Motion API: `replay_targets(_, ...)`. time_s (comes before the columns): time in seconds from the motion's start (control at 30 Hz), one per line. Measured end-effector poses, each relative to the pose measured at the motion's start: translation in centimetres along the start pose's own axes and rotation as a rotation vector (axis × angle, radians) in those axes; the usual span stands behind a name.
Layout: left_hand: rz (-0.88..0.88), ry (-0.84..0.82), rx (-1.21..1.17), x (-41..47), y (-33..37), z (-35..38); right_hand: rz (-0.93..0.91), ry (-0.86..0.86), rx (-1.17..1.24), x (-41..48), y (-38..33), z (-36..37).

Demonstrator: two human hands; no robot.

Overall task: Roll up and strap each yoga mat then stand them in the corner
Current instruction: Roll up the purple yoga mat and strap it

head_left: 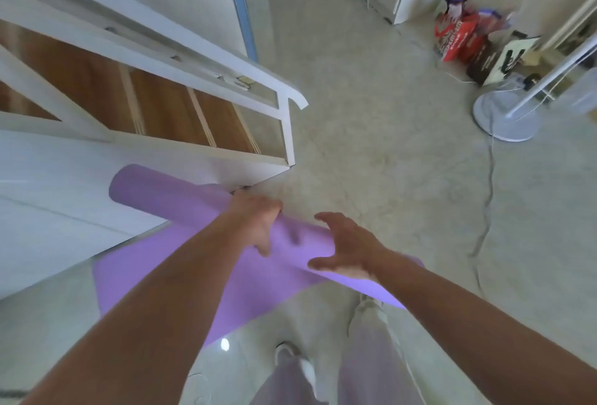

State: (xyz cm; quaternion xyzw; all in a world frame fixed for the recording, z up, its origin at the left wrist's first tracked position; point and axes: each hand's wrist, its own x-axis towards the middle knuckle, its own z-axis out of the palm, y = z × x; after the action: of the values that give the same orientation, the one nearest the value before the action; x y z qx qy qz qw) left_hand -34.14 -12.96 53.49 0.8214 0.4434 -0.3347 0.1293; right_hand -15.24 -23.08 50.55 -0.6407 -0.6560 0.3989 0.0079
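We've got the purple yoga mat up in front of us, part rolled, lying across btw the bed frame and our legs. Its far end sits just beside the frame's corner post. Left hand grips the roll about mid-length, fingers curled over the top, thumb on the near side. Right hand is spread wide, fingers apart, gripping nothing; can't tell if the palm touches the mat. A loose flap hangs off the roll toward our left, not wound in yet. No strap in view.

Risks as we judge them:
- **Unwinding:** only one hand is on a springy roll, so it prob. unwinds or telescopes if that grip eases before the right clamps on.
- **Skew:** the flap could drag & skew the roll.
- **Snag:** the far end could catch the frame.
- **Trip:** the cable on the floor by the fan base is a trip hazard en route to the corner.
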Motion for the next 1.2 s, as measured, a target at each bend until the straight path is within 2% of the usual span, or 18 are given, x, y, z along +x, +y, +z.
replay_targets(0.13,0.05,0.306,0.236,-5.5,0.0,3.9,0.063,-0.195,-0.042,-0.4,-6.1,1.3)
replay_targets(0.2,0.052,0.433,0.265,-8.4,-1.1,5.1,0.087,-0.264,-0.033,-0.4,-8.1,2.2)
replay_targets(0.23,0.054,0.422,0.238,-9.8,-1.9,5.6,0.074,-0.289,-0.065,-0.5,-9.3,2.6)
replay_targets(0.3,0.029,0.255,0.073,-12.4,-4.3,6.8,-0.034,-0.297,-0.243,-0.6,-11.7,3.6)
replay_targets(0.33,-0.006,0.143,-0.063,-13.8,-5.5,7.3,-0.104,-0.265,-0.353,-0.8,-13.1,4.1)
replay_targets(0.4,-0.116,0.024,-0.295,-16.4,-7.4,7.9,-0.274,-0.143,-0.521,-1.3,-15.6,5.1)
replay_targets(0.53,-0.262,-0.017,-0.486,-20.5,-9.7,9.2,-0.621,0.137,-0.825,-2.8,-19.6,6.7)
replay_targets(0.6,-0.29,-0.017,-0.482,-22.4,-10.2,9.6,-0.713,0.233,-0.899,-3.5,-21.0,7.2)
replay_targets(0.67,-0.331,0.038,-0.41,-23.7,-10.4,10.5,-0.637,0.152,-0.829,-3.9,-22.2,7.5)
replay_targets(0.77,-0.368,0.159,-0.18,-24.6,-10.2,11.8,-0.335,-0.203,-0.47,-4.4,-23.9,7.1)
replay_targets(0.83,-0.335,0.237,-0.039,-24.4,-9.9,12.8,-0.3,-0.274,-0.455,-4.7,-24.5,7.6)
replay_targets(1.0,-0.189,0.282,-0.049,-24.1,-11.5,16.0,-0.282,-0.139,-0.594,-4.5,-25.4,11.5)
replay_targets(1.13,-0.075,0.207,-0.286,-24.5,-15.5,19.3,-0.289,0.028,-0.665,-4.2,-27.6,15.6)
replay_targets(1.2,0.001,0.2,-0.317,-25.2,-17.6,21.1,-0.243,0.073,-0.682,-4.1,-29.1,17.8)
